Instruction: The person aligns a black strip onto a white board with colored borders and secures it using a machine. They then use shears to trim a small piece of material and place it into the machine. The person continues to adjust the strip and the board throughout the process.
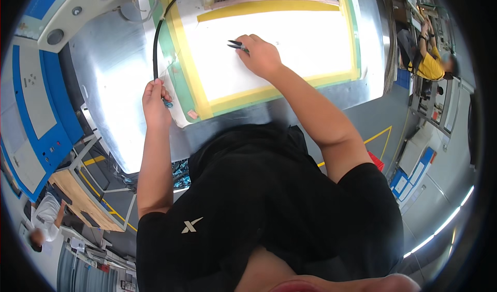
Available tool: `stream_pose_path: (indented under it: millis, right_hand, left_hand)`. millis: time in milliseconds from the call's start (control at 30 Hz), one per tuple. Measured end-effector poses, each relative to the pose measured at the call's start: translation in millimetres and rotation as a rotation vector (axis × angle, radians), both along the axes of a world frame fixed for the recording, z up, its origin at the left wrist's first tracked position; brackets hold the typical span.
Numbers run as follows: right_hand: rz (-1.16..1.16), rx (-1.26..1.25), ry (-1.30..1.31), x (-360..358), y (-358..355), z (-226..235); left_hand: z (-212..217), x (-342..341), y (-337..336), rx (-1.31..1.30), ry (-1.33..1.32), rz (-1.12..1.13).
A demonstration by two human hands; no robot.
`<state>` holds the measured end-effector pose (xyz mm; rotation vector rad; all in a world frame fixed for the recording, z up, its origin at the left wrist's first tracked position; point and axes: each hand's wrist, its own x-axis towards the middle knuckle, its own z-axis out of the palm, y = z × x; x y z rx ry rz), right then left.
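Black flexible cable (156, 48): left side, lower end gripped in left hand (156, 101), apparently for control. Dark two-bladed hand tool (238, 47): gripped in right hand (261, 56), tips leftward, clear of fingers. Yellow tape strips (194, 79): likely secure white sheet (228, 72) on silver metal surface (111, 98).

The tabletop (103, 69) looks like smooth, glossy metal, the shirt (259, 188) matt cloth, the black cable (156, 46) smooth plastic.

Head-worn, the fisheye view looks down from close above the torso (269, 188) toward the worktable (103, 79).
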<state>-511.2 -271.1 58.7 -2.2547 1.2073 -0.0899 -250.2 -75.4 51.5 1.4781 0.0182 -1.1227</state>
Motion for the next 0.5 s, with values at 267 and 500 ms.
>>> stream_pose_path:
  millis: [267, 500]
  right_hand:
    - [0.194, -0.17, -0.009, -13.2, 30.3, 4.3]
    - [-0.062, 0.791, -0.273, 20.5, 77.2, 69.5]
  left_hand:
    - [17.7, -24.3, 35.6, -0.028, 0.212, 0.058]
    - [89.9, -63.2, 63.5, -0.349, 0.423, -0.182]
